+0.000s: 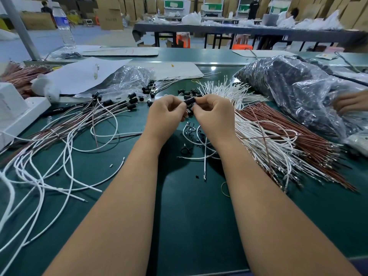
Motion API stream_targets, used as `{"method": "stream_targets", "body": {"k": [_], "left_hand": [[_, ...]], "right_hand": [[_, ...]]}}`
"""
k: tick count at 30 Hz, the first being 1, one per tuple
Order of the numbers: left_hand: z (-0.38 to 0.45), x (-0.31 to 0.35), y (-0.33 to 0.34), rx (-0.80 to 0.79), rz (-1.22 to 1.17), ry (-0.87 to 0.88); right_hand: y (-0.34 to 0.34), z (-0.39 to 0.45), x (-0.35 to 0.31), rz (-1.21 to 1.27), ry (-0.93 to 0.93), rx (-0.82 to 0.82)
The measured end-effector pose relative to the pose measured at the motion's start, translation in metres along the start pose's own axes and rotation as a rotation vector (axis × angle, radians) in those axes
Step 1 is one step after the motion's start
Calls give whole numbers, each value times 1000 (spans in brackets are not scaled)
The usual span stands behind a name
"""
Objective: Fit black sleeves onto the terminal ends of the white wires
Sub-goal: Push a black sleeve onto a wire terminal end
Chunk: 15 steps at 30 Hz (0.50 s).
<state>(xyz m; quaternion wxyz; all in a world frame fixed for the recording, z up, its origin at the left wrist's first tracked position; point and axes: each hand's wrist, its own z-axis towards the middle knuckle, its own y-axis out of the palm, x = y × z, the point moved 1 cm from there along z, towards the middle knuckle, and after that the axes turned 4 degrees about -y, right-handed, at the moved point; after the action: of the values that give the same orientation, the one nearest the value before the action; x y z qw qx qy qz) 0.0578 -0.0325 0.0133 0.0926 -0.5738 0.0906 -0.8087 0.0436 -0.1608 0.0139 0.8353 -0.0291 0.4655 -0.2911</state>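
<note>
both hands clench around one black sleeve point(189, 101), left hand point(166, 114) and right hand point(214, 113) pinching it between fingertips. keep sleeve and white wire point(205, 156) below the fingers aligned, then push straight.

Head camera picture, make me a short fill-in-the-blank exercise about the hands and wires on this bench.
1. Both hands, left hand and right hand, pinch a ____ sleeve.
2. The table surface is dark ____.
3. The water bottle stands at the far ____.
4. Beside the white wires on the right lie ____ wires.

Missing words: black; green; left; brown
</note>
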Motion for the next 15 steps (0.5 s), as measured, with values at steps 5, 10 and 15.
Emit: {"method": "stream_targets", "body": {"k": [5, 10, 15], "left_hand": [[2, 1, -2, 0, -74, -88], [3, 2, -6, -85, -101, -110], [5, 3, -15, -175, -192, -117]], "right_hand": [[-1, -2, -1, -42, -77, 33], [-1, 0, -1, -11, -42, 59], [0, 3, -1, 73, -5, 42]]}}
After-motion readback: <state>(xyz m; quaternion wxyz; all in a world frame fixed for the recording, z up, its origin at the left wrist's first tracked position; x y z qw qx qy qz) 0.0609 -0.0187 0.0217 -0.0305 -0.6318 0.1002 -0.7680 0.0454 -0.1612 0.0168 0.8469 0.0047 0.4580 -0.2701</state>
